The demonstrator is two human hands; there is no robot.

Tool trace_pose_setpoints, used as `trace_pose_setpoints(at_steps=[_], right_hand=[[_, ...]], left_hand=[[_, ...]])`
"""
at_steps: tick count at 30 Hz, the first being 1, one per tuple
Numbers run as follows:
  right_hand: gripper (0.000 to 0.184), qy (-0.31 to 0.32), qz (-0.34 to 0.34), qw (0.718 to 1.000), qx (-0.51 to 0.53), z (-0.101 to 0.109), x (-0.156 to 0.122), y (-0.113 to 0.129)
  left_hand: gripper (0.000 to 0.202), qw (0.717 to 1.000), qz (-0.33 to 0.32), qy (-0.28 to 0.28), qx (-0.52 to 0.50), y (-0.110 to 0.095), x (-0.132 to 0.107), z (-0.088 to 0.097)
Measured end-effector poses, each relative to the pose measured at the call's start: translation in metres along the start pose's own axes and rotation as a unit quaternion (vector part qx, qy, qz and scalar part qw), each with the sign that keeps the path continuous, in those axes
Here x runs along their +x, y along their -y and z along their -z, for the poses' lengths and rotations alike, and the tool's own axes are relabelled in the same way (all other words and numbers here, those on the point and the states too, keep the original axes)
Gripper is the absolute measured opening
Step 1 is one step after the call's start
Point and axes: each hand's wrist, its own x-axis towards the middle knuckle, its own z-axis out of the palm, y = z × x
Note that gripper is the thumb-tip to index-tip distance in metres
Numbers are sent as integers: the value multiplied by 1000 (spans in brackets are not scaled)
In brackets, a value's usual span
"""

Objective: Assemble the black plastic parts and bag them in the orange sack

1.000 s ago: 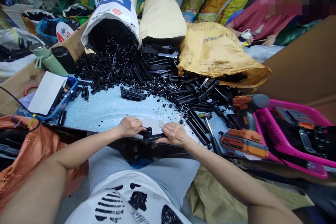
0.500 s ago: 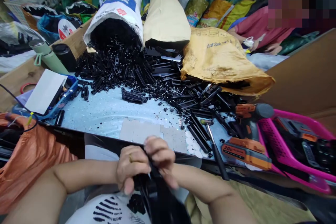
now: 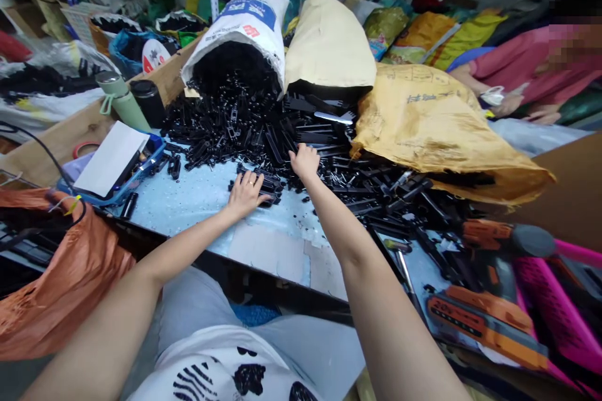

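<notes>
My left hand (image 3: 247,194) lies with fingers spread over a small stack of black plastic parts (image 3: 273,187) at the near edge of the heap. Further up and to the right, my right hand (image 3: 305,161) reaches into the big pile of black parts (image 3: 216,125), its fingers curled down. Whatever those fingers have between them is too small or hidden to make out. Among the black parts, a pale fork-shaped piece (image 3: 335,117) lies beyond my right hand.
Behind the pile lie a white sack (image 3: 254,19), a cream sack (image 3: 329,44) and a yellow sack (image 3: 423,119). To the right are a hammer (image 3: 405,266), a cordless drill (image 3: 489,313) and a pink basket (image 3: 550,307). A blue basket (image 3: 157,153) stands left. A co-worker (image 3: 522,69) sits across.
Both hands were together over my lap, holding a long black piece. Now they are apart and stretched forward onto the table. The piece is gone from over my lap, and the view has shifted.
</notes>
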Motion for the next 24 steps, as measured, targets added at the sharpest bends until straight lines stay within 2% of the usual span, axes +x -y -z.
trace_pose_setpoints(at_steps=[3,6,9,10,11,12,14,15,17,19,21,23,24], right_hand=[[39,12,23,999,-29,-4,16,-5],[42,-74,96,991,56,16,11,-9],[43,-182,202,954,125,63,-18,-6],[43,-190,240,944,124,80,-35,-3],[42,-174,284,936,114,94,-56,1],[41,-131,334,928,97,104,-80,6],[40,3,430,901,57,108,-133,13],[40,74,448,891,26,103,-159,14],[39,165,462,871,-18,85,-202,9],[39,197,414,888,-23,66,-226,-1],[41,194,326,925,25,56,-234,-13],[41,177,204,953,136,54,-234,-19],[42,174,135,952,210,55,-232,-19]], left_hand=[[41,989,141,-28,16,52,14,16],[23,953,294,-65,25,118,3,24],[11,942,326,-84,6,165,-17,20],[10,943,322,-81,2,173,-22,18],[11,945,314,-88,-7,176,-26,18],[14,947,303,-107,-20,177,-28,18],[21,944,279,-166,-49,168,-30,23],[22,941,266,-199,-64,159,-31,27],[21,941,220,-233,-108,131,-36,34],[21,956,133,-194,-174,90,-47,39],[21,968,27,-74,-240,40,-63,40],[25,959,-8,16,-284,-8,-81,38],[27,950,-3,36,-309,-28,-89,38]])
